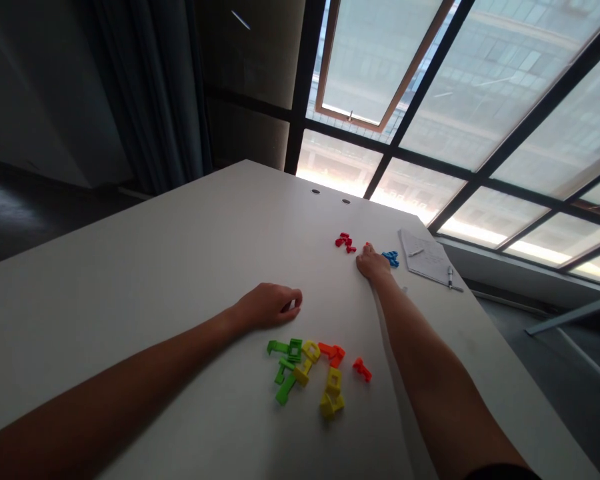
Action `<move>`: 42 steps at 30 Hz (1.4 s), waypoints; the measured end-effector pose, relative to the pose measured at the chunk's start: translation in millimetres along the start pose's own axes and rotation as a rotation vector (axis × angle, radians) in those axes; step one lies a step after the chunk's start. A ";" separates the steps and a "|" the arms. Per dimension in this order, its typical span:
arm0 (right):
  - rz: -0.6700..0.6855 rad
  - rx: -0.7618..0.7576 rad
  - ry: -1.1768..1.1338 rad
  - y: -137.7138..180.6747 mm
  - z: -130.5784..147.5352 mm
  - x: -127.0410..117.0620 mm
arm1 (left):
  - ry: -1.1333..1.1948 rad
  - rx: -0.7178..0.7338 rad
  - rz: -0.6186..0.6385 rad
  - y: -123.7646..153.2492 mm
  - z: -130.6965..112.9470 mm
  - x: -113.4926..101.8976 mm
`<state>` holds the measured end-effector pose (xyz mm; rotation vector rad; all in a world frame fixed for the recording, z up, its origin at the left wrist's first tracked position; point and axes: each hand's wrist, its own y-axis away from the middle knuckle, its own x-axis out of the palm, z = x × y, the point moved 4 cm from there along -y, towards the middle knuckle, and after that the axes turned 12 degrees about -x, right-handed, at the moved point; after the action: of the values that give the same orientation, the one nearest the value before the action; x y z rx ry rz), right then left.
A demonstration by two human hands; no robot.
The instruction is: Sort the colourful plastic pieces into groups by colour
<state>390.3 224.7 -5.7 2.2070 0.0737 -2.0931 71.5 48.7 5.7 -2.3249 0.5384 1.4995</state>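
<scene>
My left hand (269, 305) rests on the white table (155, 280), fingers curled in loosely, holding nothing that I can see. Just below it lies a cluster of small plastic pieces: green pieces (285, 367), yellow pieces (330, 390) and orange pieces (347, 360). My right hand (373, 262) is stretched far out across the table, fingers closed over something small and red by its fingertips. It lies between a few red pieces (345, 242) on its left and blue pieces (391, 258) on its right.
A sheet of paper (425, 257) with a pen (450, 275) lies near the table's right edge. Two small holes (330, 196) sit near the far edge. Large windows rise behind the table; a dark curtain hangs at the left.
</scene>
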 end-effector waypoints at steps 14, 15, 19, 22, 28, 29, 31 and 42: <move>-0.120 0.054 0.020 36.0 22.4 -1.8 | 0.008 0.002 0.000 0.2 2.5 0.6; -0.123 0.049 0.018 42.6 25.3 -2.3 | 0.009 0.001 0.002 0.3 2.4 0.4; -0.142 0.016 0.018 73.9 35.8 -2.0 | 0.010 0.003 -0.001 0.1 2.0 0.1; -0.185 -0.060 0.004 105.8 42.6 2.0 | 0.007 0.001 -0.004 -0.4 2.9 0.9; -0.229 -0.271 -0.091 181.8 45.2 7.0 | 0.000 0.007 -0.021 -0.2 4.6 1.6; -0.231 -0.294 -0.102 193.3 44.3 6.8 | 0.001 0.008 -0.021 0.0 4.7 1.5; -0.240 -0.329 -0.119 214.5 42.1 6.4 | 0.005 0.010 -0.018 0.2 4.5 1.4; -0.460 -0.597 -0.275 321.8 39.6 8.8 | -0.002 0.006 -0.016 -1.4 5.0 2.8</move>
<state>384.6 -99.6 -4.1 1.6362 1.1129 -2.1610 69.2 51.8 1.2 -2.3176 0.5222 1.4907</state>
